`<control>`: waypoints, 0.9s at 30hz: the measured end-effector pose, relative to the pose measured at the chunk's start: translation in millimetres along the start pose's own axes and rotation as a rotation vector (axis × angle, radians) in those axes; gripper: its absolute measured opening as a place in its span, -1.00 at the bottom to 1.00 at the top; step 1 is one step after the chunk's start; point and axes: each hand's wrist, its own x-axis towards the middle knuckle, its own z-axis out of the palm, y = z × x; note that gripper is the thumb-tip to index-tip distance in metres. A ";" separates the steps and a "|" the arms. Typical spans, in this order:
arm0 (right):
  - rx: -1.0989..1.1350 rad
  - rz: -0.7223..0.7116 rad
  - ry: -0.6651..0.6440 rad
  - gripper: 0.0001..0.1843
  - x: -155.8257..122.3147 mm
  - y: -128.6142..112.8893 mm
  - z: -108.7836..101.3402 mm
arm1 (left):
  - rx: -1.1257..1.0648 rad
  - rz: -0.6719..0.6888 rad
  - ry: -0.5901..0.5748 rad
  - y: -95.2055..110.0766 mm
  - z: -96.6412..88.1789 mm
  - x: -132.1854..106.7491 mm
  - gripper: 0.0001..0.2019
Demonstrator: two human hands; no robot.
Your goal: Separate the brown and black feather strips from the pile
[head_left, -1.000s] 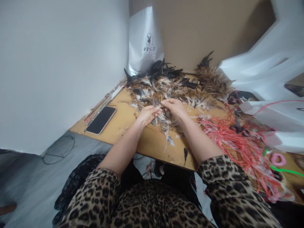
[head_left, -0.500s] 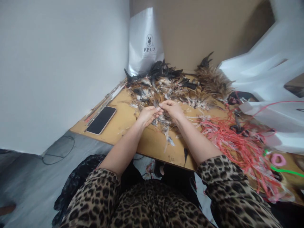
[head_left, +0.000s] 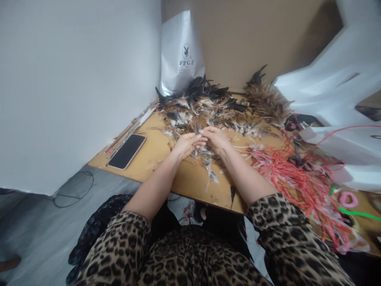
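Observation:
My left hand and my right hand meet over the middle of the wooden table, fingertips pinched close together. Between them a small brown feather stands up, its lower end hidden by the fingers. Behind the hands spreads a heap of brown, white and black feathers. Pale, fluffy feather bits lie under the hands, toward the table's front edge.
A phone lies at the left. To the right is a tangle of red and clear strips, with a pink ring beside it. A white printed bag stands at the back; white bags crowd the right.
The fingers have shifted very slightly around the pinched feather, the left fingers reaching a little farther under the right. Everything else on the table looks the same.

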 end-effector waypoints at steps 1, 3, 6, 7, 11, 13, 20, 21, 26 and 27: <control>0.009 0.008 -0.009 -0.63 0.2 0.6 0.0 | 0.005 0.011 0.002 0.1 0.1 0.0 -0.86; -0.014 0.005 -0.039 -0.63 -0.8 -0.2 -0.4 | 0.037 0.040 0.013 0.6 0.4 -0.4 -0.86; -0.154 -0.053 -0.074 -0.64 -4.8 -5.0 -0.5 | 0.116 0.082 0.034 0.9 0.9 -0.6 -0.83; -0.221 -0.087 -0.065 -0.64 -6.4 -6.7 -0.2 | 0.144 0.094 0.036 0.5 0.8 -0.3 -0.83; -0.392 -0.176 0.013 -0.60 -10.2 -9.7 2.4 | 0.200 0.119 0.014 -3.7 -0.4 1.6 -0.82; -0.357 -0.158 0.028 -0.59 -9.9 -8.5 3.6 | 0.172 0.117 0.000 -5.7 0.0 2.0 -0.81; -0.339 -0.188 0.064 -0.63 -7.2 -4.5 3.6 | 0.209 0.179 0.048 -4.3 7.5 -0.8 -0.89; -0.354 -0.208 0.067 -0.63 -7.3 -4.6 3.5 | 0.243 0.199 0.064 -4.0 7.9 -0.9 -0.89; -0.392 -0.201 0.094 -0.63 -8.5 -6.7 3.6 | 0.337 0.223 0.096 -3.3 8.0 -1.4 -0.93; -0.383 -0.185 0.086 -0.63 -8.6 -7.2 3.4 | 0.344 0.215 0.095 -2.9 8.3 -1.8 -0.92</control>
